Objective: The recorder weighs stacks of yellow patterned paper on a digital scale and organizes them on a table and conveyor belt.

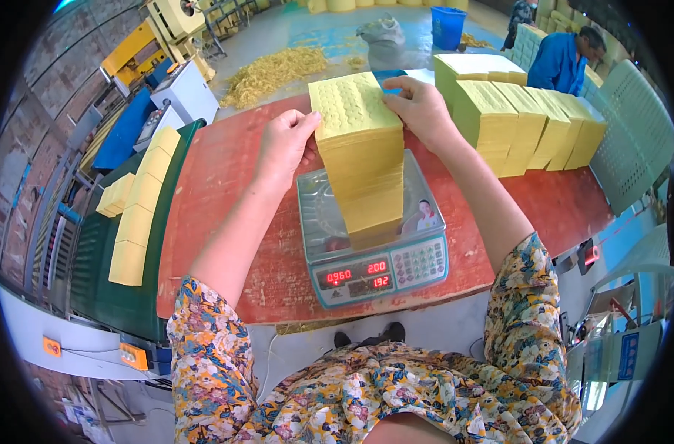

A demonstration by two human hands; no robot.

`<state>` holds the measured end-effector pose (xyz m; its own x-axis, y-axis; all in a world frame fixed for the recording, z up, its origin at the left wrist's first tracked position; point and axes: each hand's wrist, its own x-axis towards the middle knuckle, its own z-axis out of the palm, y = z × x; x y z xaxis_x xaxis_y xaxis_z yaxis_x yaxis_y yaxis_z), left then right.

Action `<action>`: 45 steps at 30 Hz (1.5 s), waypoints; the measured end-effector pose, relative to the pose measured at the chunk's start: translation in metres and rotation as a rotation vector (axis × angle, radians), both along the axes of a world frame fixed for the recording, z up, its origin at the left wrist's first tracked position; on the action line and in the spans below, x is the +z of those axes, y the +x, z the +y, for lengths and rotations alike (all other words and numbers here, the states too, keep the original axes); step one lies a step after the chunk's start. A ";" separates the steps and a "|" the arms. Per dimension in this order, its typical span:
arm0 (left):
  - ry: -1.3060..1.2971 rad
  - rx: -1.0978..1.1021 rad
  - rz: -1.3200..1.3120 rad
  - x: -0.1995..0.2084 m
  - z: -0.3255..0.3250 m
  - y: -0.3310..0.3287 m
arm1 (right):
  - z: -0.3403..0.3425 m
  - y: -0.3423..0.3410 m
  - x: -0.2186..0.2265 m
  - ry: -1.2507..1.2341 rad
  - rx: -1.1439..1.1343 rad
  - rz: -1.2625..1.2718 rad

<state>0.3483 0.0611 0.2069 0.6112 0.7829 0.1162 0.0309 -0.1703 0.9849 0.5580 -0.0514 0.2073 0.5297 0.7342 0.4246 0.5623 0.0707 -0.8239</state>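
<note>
A tall stack of yellow paper sheets (363,174) stands upright on a digital scale (418,255), its top sheet embossed with rows of curved marks. My left hand (283,144) grips the stack's upper left edge, thumb at the top corner and fingers partly hidden behind. On the opposite side, my right hand (422,111) pinches at the upper right edge with bent fingers. Red digits glow on the scale's display, beside a keypad. Beneath the scale lies a worn red tabletop (237,196).
Several yellow paper stacks (529,122) line the table's right side. At left, a green conveyor (92,259) carries yellow paper blocks (133,240). Beyond the table are a heap of yellow scraps (274,74), a blue bin (448,28) and a co-worker in blue (559,65).
</note>
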 end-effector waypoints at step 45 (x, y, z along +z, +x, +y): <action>0.494 0.376 -0.162 -0.071 -0.085 -0.122 | -0.148 -0.090 -0.101 0.266 0.020 0.571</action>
